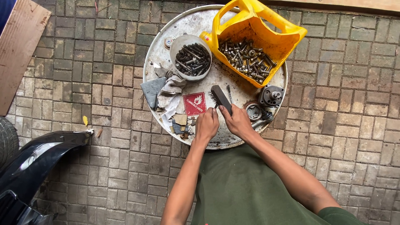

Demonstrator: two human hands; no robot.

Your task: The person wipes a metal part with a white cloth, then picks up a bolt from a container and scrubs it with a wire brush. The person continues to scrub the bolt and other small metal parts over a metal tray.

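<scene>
I see my right hand (238, 121) gripping the dark brush (221, 98) by its rear end over the drum-top tabletop (233, 137), my left hand (207, 125) clenched beside it on something hidden; the brush looks light, stiff, possibly greasy, best held by its solid back.

Outdoor repair workshop, likely vehicles: brick paving (104, 62), steel drum top (160, 50) as bench, cut yellow jug (277, 35) of bolts, tyre (6, 139), black fairing (37, 156).

Head-worn view, straight down, close over drum top (166, 50)
</scene>
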